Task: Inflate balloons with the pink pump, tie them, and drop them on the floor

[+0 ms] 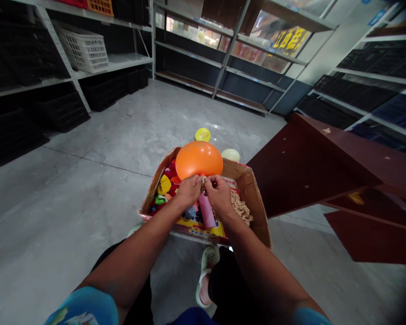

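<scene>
A round, inflated orange balloon (199, 159) rests over the far side of an open cardboard box (257, 198). My left hand (188, 190) and my right hand (219, 194) meet at its near end, both closed in a pinch around the balloon's neck. A short bit of beige cord (203, 179) shows between the fingertips; which hand grips it I cannot tell. Below them in the box stands a tilted pink cylinder (207, 212). More beige cord (242, 207) lies heaped at the right. Several limp, coloured balloons (164, 185) fill the left side.
On the floor beyond the box are a yellow balloon (203, 134) and a pale balloon (231, 155). Dark red panels (311, 171) stand close at the right. Metal shelving (219, 67) runs along the back, with a white basket (84, 49) on the left shelf.
</scene>
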A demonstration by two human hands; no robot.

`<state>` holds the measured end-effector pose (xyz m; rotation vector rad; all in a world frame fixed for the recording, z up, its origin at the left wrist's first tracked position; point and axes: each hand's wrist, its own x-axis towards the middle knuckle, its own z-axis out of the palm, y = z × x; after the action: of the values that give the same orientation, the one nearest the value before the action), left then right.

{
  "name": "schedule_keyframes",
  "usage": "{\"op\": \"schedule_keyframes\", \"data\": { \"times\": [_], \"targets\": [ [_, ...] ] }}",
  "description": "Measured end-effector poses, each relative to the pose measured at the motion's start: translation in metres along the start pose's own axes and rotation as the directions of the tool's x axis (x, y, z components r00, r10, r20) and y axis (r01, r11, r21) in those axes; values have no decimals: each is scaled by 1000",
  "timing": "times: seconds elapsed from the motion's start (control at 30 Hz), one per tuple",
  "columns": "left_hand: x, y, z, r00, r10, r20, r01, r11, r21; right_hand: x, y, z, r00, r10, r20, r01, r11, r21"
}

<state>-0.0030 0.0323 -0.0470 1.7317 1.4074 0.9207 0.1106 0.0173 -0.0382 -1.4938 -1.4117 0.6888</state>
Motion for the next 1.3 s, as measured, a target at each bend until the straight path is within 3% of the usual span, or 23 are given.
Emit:
{"op": "schedule_keyframes", "data": {
  "times": [0.17,0.4,0.63,0.83,1.0,1.1,1.3],
  "targets": [
    [0,-4,1,994,-57,89,83,946,-314,2,-3,-4,996,25,85,-25,1000,1],
    [-3,4,1,963,-157,220,264,722,-640,-3,-11,-13,964,42,264,-102,970,221],
    [-4,11,-4,956,-174,236,286,727,-624,-4,-15,-13,967,143,211,-206,924,322],
    [-3,3,0,987,-133,90,159,870,-467,-3,-15,-11,981,132,144,-173,931,321],
    [-4,14,-7,957,-201,211,291,698,-654,-3,-9,-12,966,189,174,-246,873,421],
    [-6,20,-12,948,-183,261,315,657,-685,0,-5,-13,960,187,210,-269,828,493],
    [-9,16,-7,920,-108,376,347,670,-656,10,4,-14,991,115,67,-130,939,320]
  ]
}}
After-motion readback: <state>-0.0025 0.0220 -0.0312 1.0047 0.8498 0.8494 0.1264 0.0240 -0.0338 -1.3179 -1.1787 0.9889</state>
